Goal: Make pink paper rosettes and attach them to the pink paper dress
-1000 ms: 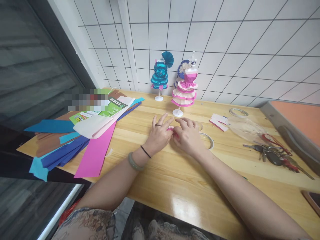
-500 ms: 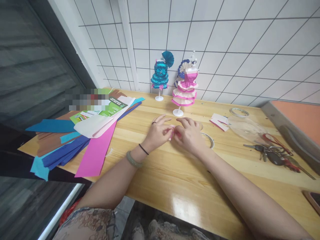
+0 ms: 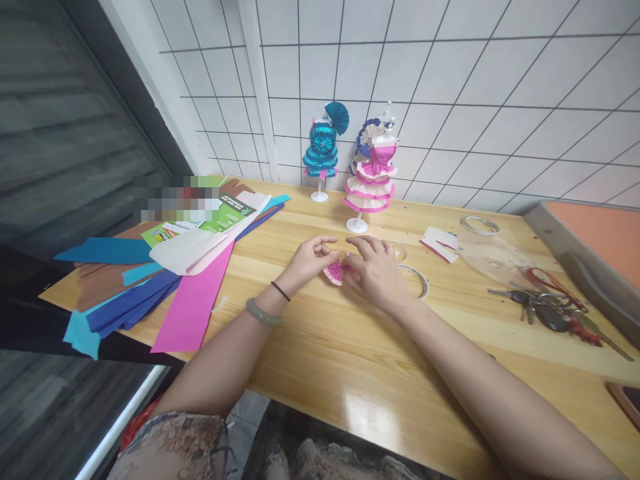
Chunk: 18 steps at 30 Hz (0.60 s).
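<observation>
A small pleated paper fan (image 3: pixel 333 271), pink with a pale edge, is spread between my two hands over the wooden table. My left hand (image 3: pixel 313 259) pinches its upper left edge between thumb and fingertips. On its other side, my right hand (image 3: pixel 374 270) grips the fan with thumb and forefinger, hiding that part of it. A roll of tape (image 3: pixel 417 280) lies partly behind my right hand. Beyond my hands stands a small dress form in a tiered pink and white paper dress (image 3: pixel 371 183).
A teal-dressed form (image 3: pixel 321 150) and a blue-and-cream one stand by the tiled wall. Coloured paper strips (image 3: pixel 193 300) and a green packet (image 3: pixel 220 213) lie left. Right are a cut paper piece (image 3: pixel 440 243), another tape roll (image 3: pixel 480 225), keys (image 3: pixel 550 313) and an orange-topped tray (image 3: pixel 595 240).
The pleated paper has fanned out and shows more below my fingers. My left hand has shifted slightly, its fingers now more curled; my right hand stays nearly in place.
</observation>
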Each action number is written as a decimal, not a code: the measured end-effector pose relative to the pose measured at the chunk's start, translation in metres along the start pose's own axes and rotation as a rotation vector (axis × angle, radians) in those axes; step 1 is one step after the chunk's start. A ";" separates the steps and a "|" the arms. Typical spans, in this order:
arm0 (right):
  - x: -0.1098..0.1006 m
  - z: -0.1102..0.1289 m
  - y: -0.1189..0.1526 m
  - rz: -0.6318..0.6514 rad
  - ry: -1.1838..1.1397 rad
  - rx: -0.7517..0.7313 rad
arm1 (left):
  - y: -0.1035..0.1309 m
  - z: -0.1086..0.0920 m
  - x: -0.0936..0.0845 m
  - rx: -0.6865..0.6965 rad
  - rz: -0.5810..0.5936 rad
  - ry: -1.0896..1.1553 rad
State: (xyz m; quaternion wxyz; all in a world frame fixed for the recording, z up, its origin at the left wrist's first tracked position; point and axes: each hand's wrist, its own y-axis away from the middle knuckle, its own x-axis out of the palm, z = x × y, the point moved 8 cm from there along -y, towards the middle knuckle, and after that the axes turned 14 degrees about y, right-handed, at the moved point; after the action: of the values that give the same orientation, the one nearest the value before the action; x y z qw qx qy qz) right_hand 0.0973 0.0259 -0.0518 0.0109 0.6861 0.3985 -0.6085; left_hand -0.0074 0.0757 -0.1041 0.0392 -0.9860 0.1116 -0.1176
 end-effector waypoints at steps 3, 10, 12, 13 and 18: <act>0.000 0.001 0.000 0.004 0.004 -0.010 | 0.000 0.001 -0.006 0.001 -0.081 0.026; 0.002 0.001 0.001 -0.005 -0.003 -0.015 | 0.000 0.008 -0.009 -0.044 -0.116 0.131; 0.004 -0.003 0.001 -0.001 0.008 0.003 | 0.000 0.008 -0.009 -0.055 -0.107 0.155; 0.005 -0.005 0.001 0.000 0.014 0.013 | 0.000 0.009 -0.009 -0.059 -0.099 0.169; 0.007 -0.010 0.001 0.008 0.025 0.025 | -0.001 0.007 -0.005 -0.067 -0.056 0.209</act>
State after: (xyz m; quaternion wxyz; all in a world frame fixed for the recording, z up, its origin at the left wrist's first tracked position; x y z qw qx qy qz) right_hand 0.1058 0.0339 -0.0560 -0.0002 0.6952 0.3885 -0.6048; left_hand -0.0103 0.0786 -0.1123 -0.0091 -0.9719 0.0911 -0.2170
